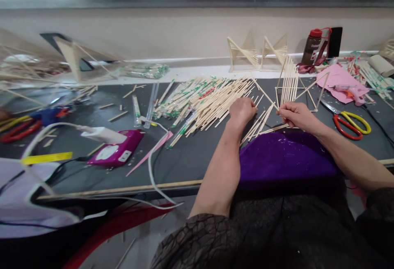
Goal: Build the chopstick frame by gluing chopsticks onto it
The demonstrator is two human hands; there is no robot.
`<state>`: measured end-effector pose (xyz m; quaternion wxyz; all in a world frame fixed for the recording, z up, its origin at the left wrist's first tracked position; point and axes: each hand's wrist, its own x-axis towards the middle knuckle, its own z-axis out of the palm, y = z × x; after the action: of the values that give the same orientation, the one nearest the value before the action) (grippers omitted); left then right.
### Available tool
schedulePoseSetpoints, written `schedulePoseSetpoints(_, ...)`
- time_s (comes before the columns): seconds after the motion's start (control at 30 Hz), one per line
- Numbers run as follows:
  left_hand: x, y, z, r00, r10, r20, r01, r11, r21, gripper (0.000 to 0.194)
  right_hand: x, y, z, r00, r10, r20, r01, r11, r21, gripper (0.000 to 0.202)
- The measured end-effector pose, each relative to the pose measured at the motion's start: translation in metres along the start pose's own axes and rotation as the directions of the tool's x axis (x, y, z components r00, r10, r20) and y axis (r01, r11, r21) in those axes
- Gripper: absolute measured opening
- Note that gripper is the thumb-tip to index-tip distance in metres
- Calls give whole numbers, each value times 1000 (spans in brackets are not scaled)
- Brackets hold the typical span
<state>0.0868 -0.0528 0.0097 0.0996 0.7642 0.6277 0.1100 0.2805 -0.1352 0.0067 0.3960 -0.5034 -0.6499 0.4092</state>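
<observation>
R hand (291, 115) is nearly closed, w/ thumb and fingers pinching the thin wooden stick (265, 94) close to its lower end, where another stick meets it; I can't tell if these are joined. L hand (242, 111) has its fingers curled into a loose fist, beside the loose sticks (221, 101); from my view I can't tell if it has hold of smth. The pinched stick slants up and away to the left, in front of the stick frame (289, 82), beyond the purple cloth (286, 154). I judge it very light, rather stiff, dry, not slippery, but it prob. snaps if bent. Best grip: fingertips near the end, w/ little force, b/c the frame's corners look fragile. Scissors (335, 110) lie to the right.
</observation>
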Motion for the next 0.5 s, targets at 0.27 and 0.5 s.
schedulePoseSetpoints(0.27, 7, -1, 9, 997, -67, 44, 60, 987, 147, 28, 2, 2, 1, 1000, 24, 7, -24, 998, -52, 18)
schedulePoseSetpoints(0.5, 5, -7, 8, 994, -77, -76, 81, 995, 58, 17, 2, 3, 1, 1000, 18, 7, -17, 999, -45, 19)
